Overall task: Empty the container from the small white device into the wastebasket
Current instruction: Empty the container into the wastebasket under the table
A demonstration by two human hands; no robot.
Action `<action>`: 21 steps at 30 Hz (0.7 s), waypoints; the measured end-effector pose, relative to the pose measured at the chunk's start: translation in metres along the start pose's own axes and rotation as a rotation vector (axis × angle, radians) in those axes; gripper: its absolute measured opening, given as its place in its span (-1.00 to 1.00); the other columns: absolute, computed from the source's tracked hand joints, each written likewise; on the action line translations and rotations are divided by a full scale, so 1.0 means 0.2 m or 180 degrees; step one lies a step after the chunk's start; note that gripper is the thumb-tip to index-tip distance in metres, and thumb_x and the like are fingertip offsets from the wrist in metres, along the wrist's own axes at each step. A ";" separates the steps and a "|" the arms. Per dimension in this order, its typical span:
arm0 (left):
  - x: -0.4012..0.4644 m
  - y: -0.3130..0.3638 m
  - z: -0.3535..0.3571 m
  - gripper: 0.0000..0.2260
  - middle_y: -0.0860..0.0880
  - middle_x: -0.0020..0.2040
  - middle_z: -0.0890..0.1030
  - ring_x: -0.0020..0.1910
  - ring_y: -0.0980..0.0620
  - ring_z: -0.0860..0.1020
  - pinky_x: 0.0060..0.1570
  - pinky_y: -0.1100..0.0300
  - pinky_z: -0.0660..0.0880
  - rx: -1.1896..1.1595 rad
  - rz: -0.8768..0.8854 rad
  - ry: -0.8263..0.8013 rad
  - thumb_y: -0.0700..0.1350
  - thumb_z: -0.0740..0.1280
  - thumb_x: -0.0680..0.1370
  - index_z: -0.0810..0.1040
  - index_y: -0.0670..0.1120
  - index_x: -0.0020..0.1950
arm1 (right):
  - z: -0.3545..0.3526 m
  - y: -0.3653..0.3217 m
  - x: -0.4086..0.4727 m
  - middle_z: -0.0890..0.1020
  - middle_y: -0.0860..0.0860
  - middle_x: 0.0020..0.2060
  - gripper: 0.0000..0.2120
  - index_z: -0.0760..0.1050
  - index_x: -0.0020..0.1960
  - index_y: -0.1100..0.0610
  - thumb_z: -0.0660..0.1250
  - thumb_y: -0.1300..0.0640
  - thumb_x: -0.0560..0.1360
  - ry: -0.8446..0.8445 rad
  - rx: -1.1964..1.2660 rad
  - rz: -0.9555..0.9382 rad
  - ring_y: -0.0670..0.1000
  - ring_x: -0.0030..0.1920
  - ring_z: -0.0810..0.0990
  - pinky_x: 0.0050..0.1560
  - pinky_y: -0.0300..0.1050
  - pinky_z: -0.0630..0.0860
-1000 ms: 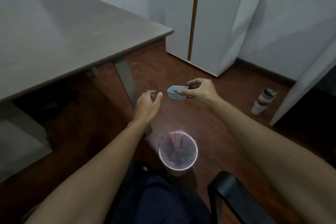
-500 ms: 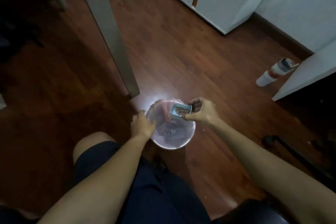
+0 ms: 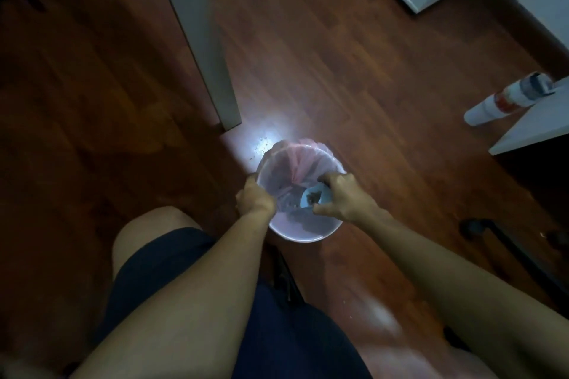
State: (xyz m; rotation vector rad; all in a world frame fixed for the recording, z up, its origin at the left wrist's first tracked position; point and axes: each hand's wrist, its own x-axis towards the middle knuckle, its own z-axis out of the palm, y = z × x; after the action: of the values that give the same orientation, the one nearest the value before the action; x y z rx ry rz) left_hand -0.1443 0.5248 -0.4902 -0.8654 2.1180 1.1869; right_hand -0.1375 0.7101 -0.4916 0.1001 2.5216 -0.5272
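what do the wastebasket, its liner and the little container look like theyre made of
The wastebasket looks like smooth, pale plastic: its rim is thin, even and slightly glossy. Its liner seems to be thin pinkish plastic film, translucent and gathered into folds at the far rim. The little container, held over the opening by the right hand, looks like hard light-blue plastic, though blur leaves its finish uncertain.

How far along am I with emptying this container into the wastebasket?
Done: the container is out of the device and over the wastebasket. In hand: right hand tips it inside the rim while left hand grips the rim. Left: dark debris shows inside it; some specks lie on the floor.
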 end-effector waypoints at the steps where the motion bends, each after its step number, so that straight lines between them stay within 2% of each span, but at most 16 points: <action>1: 0.00 0.00 0.00 -0.54 -0.24 0.33 0.51 0.26 -0.30 0.52 0.23 0.00 0.51 -0.0009 -0.0009 0.0009 -0.30 0.20 0.53 0.46 0.01 0.40 | 0.01 0.00 0.02 0.67 0.09 -0.02 -0.50 0.60 0.11 0.13 0.49 -0.09 0.24 -0.0040 -0.0091 -0.0042 0.11 -0.03 0.62 -0.07 -0.06 0.57; 6: 0.01 0.01 0.00 -0.54 -0.25 0.31 0.52 0.24 -0.30 0.54 0.22 0.03 0.49 -0.0047 -0.0044 -0.0027 -0.31 0.23 0.52 0.46 0.00 0.39 | 0.07 -0.03 0.08 0.64 0.13 0.09 -0.47 0.57 0.22 0.16 0.46 -0.07 0.31 -0.0123 -0.0477 -0.0212 0.16 0.10 0.60 0.09 -0.02 0.55; 10: 0.01 0.00 0.00 -0.55 -0.25 0.30 0.53 0.24 -0.29 0.54 0.19 0.05 0.48 -0.0044 -0.0045 -0.0031 -0.30 0.23 0.52 0.47 0.00 0.38 | 0.10 -0.05 0.12 0.61 0.14 0.18 -0.43 0.57 0.29 0.13 0.44 -0.13 0.37 -0.0151 -0.0791 -0.0406 0.16 0.16 0.55 0.19 0.00 0.50; 16: 0.02 0.02 0.00 -0.54 -0.25 0.34 0.50 0.30 -0.28 0.51 0.23 0.06 0.46 -0.0101 -0.0066 -0.0029 -0.30 0.22 0.53 0.44 0.00 0.41 | 0.14 -0.07 0.15 0.50 0.12 0.33 -0.41 0.49 0.40 0.08 0.36 -0.17 0.45 -0.0026 -0.1271 -0.0641 0.17 0.33 0.40 0.34 0.00 0.32; 21: 0.02 0.02 0.01 -0.52 -0.25 0.37 0.46 0.30 -0.28 0.50 0.25 0.04 0.46 -0.0066 -0.0050 -0.0031 -0.31 0.21 0.54 0.42 0.00 0.43 | 0.14 -0.06 0.16 0.52 0.14 0.28 -0.47 0.50 0.39 0.09 0.31 -0.15 0.51 0.0014 -0.1252 -0.0606 0.16 0.31 0.39 0.34 -0.03 0.25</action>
State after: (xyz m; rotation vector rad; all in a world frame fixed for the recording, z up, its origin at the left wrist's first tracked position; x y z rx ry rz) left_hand -0.1490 0.5271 -0.4913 -0.8821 2.0907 1.2048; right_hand -0.1513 0.6872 -0.5262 -0.2877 2.6020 -0.0938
